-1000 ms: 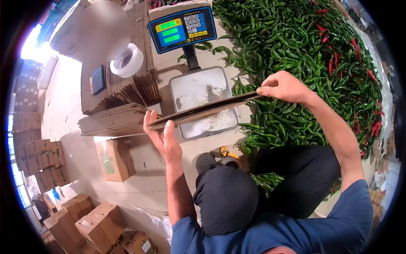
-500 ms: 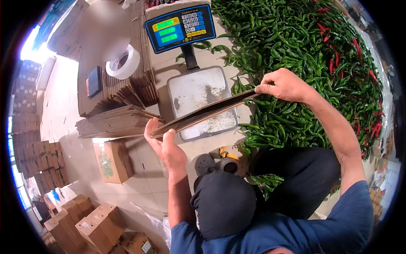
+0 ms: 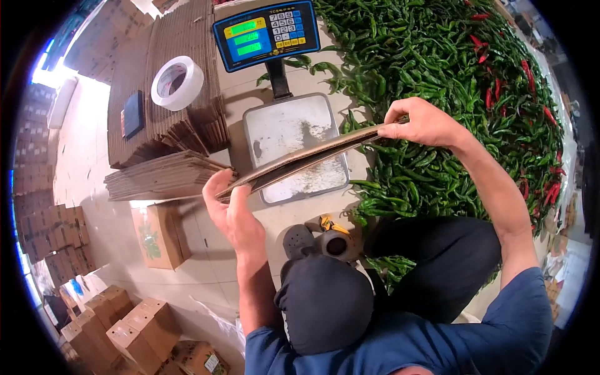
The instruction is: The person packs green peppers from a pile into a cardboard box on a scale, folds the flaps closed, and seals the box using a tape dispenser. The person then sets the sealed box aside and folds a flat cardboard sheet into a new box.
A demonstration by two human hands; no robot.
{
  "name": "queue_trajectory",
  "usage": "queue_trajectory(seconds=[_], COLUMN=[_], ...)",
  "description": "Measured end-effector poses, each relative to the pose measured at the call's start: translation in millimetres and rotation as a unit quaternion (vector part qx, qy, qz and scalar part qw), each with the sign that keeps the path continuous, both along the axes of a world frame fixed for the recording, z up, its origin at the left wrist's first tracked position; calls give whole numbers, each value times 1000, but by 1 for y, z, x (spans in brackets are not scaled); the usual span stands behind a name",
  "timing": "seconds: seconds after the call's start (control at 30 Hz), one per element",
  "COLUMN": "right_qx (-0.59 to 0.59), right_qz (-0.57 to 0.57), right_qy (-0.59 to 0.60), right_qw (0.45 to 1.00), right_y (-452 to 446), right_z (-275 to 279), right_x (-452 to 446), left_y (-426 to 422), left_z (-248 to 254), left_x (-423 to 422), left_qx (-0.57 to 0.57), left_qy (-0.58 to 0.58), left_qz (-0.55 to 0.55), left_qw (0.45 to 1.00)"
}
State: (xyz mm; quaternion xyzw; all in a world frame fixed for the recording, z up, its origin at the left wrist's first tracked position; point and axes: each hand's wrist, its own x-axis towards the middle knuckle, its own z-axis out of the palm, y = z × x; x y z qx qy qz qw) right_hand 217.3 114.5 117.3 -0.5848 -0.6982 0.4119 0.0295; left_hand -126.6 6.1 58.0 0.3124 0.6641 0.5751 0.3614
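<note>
A folded-flat cardboard box (image 3: 312,152) stretches between my two hands, seen along its edges with a dark gap between its layers. My left hand (image 3: 234,212) pinches its left end between thumb and fingers. At the other end, my right hand (image 3: 422,123) grips the corner, thumb on the near side. Below the cardboard is the metal platform of a weighing scale (image 3: 294,122), scuffed and dirty. The scale's lit display (image 3: 248,37) and keypad stand behind it.
A large heap of green chili peppers (image 3: 412,69), some red, spreads on the right. Stacked flat cardboard (image 3: 162,137) stands at left, with a tape roll (image 3: 178,82) and a dark flat case (image 3: 132,114) on top. Several made-up boxes (image 3: 147,331) sit lower left; another box (image 3: 156,237) is nearer.
The cardboard has tilted and bowed, its upper panel now showing more. My left hand has shifted slightly left and up; my right hand has barely moved.
</note>
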Motion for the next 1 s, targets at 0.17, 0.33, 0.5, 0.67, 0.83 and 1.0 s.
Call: queue_trajectory(seconds=[0.17,0.33,0.5,0.67,0.83,1.0], right_qx=[-4,1,43,-9,272,-114], right_qz=[6,46,43,-170,-283,-559], right_qy=[-3,12,-15,127,-35,342], right_qw=[1000,999,998,977,919,747], right_y=[1,-8,-12,2,21,11], right_z=[0,-6,-14,-25,-68,-74], right_x=[0,6,6,2,-7,-27], left_y=[15,30,40,66,69,59], left_z=[19,29,9,8,11,11], left_x=[-40,-15,26,39,47,69], left_qx=[-76,-93,-29,-2,-47,-19], left_qy=[276,534,587,592,544,477], left_qz=[-250,-420,-468,-463,-444,-444], left_qw=[925,728,660,660,711,758])
